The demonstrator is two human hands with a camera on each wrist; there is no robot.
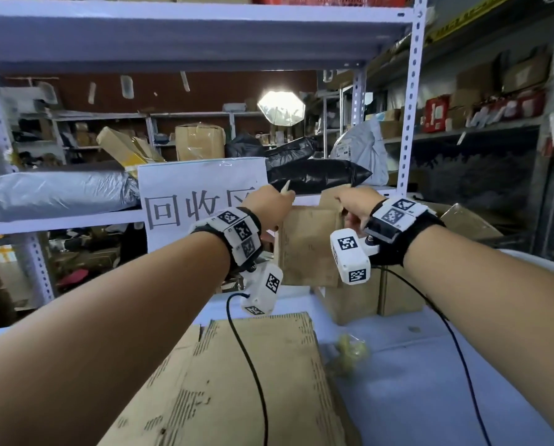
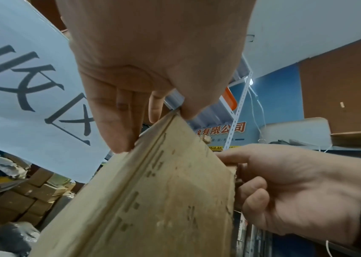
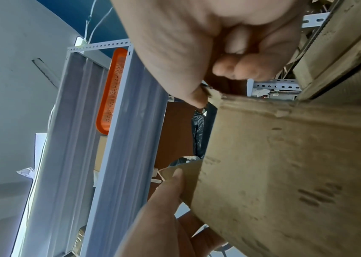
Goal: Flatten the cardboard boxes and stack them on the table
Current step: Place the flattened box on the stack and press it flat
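Head view shows you holding a cardboard box (image 1: 308,246) up in the air at the far side of the tabletop (image 1: 430,365), in front of the shelf rack (image 1: 409,101) and beside the white paper sign (image 1: 201,185). Your left hand (image 1: 271,204) pinches the box's upper left corner, thumb and fingers (image 2: 118,121) closed on the board edge. Your right hand (image 1: 354,206) grips the upper right edge, fingers (image 3: 239,66) curled over it.

The box looks light, thin and dry, with stiff panels that should give only along the creases. It appears already partly collapsed, so it should fold if you push opposite corners toward each other. Hold near the corners as you do now; grasping mid-panel would likely just bow the board. Torn edges may be ragged, so don't slide your fingers along them.

Room is tight at the far side: the shelf edge and sign stand just behind the box, and more boxes (image 1: 375,294) sit on the tabletop beneath it. Bring it toward yourself before pressing it flat. Near you lies a flattened sheet (image 1: 237,381), the likely base for the stack, with a crumpled scrap (image 1: 349,349) just to its right. Mind the black cables (image 1: 246,349) trailing from your wrists across that sheet.
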